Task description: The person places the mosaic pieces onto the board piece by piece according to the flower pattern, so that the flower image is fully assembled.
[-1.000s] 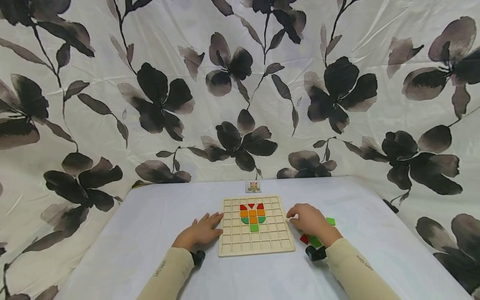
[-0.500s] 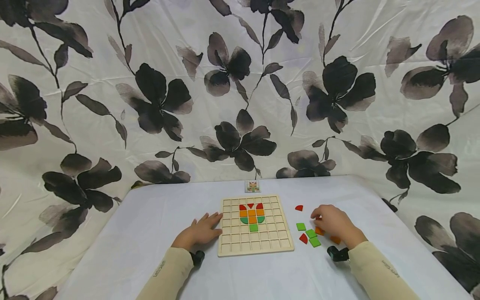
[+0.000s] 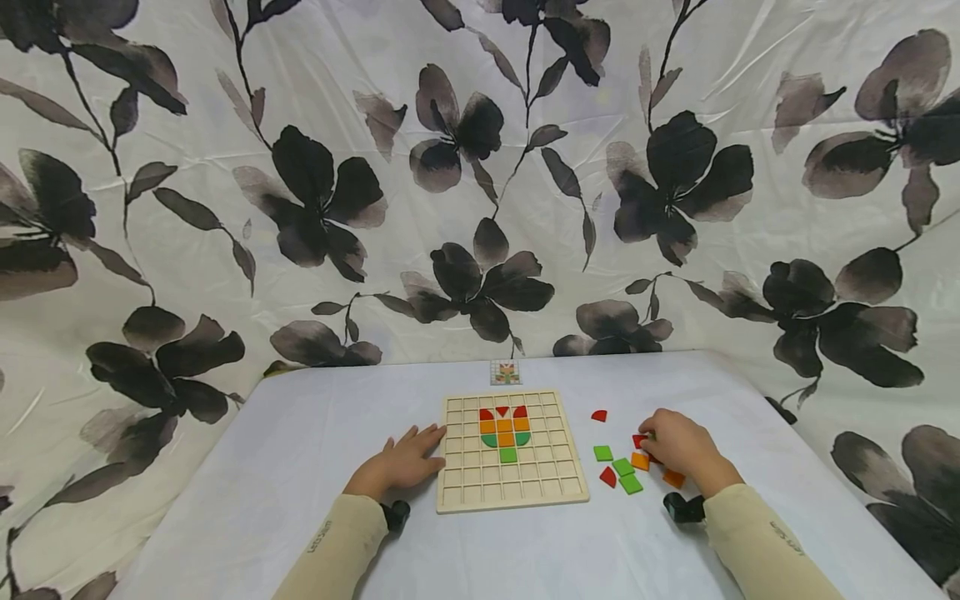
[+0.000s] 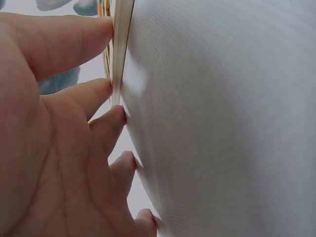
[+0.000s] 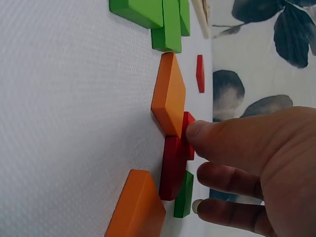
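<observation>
A pale wooden grid board (image 3: 517, 492) lies on the table with a tulip-like pattern of red, orange and green pieces (image 3: 505, 432). My left hand (image 3: 403, 460) rests beside it with spread fingers, thumb and fingertips touching its left edge. Right of the board, my right hand (image 3: 681, 443) is over the loose pieces. Its thumb presses a red block (image 5: 189, 118), and the fingers seem to pinch it; the index fingertip is hidden in the right wrist view. Against that block lie an orange square (image 5: 169, 96) and another red block (image 5: 173, 168), with a green block (image 5: 183, 195) near the fingers.
Several green squares (image 3: 623, 467) and a red quarter-round (image 3: 607, 477) lie between board and right hand. Another red quarter-round (image 3: 598, 415) sits farther back. A small pattern card (image 3: 506, 372) is behind the board. A floral cloth (image 3: 480, 167) hangs beyond the table.
My right hand has moved right from the board's edge to the loose pieces, uncovering the green squares and red quarter-rounds. It has come to a red block. The left hand stays put.
</observation>
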A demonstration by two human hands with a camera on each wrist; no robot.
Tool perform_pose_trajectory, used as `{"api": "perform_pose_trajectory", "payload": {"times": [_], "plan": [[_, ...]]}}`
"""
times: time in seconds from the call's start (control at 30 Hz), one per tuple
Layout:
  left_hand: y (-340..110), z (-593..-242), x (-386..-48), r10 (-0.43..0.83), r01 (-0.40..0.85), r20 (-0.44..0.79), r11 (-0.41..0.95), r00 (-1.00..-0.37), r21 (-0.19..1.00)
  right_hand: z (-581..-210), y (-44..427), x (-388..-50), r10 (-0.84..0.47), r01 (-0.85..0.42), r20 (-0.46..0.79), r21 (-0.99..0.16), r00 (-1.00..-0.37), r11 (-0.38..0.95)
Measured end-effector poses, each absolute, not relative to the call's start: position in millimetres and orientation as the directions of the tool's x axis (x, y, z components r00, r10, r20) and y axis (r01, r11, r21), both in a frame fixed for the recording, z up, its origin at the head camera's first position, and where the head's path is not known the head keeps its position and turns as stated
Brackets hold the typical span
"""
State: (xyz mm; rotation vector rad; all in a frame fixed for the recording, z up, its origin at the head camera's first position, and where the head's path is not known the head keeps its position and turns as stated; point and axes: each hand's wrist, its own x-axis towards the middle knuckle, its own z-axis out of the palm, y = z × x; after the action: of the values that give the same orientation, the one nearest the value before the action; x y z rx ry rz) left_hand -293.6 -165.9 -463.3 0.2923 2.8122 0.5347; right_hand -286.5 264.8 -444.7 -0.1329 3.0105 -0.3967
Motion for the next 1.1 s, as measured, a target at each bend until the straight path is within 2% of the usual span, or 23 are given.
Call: {"api": "perform_pose_trajectory", "payload": {"times": [0.2,0.53,0.67,0.87,1.1], "plan": [[-166.7,-464.6,-296.1,0.242,0.147,-0.219,0.914,-0.945,0.378,-447.4,266.6,-292.0,-0.094,-0.058,-0.101,-0.314,-0.99,0.948],[-167.0,-466.4,-296.1,0.239,0.14,-0.224,0.913,-0.945,0.382,-448.0,257.2,-292.3,-0.132,-0.065,-0.112,-0.465,-0.985,0.883],[-166.7,-466.0,-295.6,0.239,0.143,-0.223,0.915,-0.945,0.377,-444.6,246.9,-293.0,-0.183,-0.127,-0.069,-0.492,-0.981,0.862],[-166.7,-467.7,-295.3,0.242,0.144,-0.22,0.912,-0.945,0.385,-441.2,228.3,-297.6,-0.32,-0.32,0.086,-0.489,-0.943,0.812],[-166.8,-470.3,-296.4,0.24,0.144,-0.218,0.913,-0.946,0.382,-436.4,198.7,-297.8,-0.301,-0.298,0.095,-0.58,-0.949,0.758]]}}
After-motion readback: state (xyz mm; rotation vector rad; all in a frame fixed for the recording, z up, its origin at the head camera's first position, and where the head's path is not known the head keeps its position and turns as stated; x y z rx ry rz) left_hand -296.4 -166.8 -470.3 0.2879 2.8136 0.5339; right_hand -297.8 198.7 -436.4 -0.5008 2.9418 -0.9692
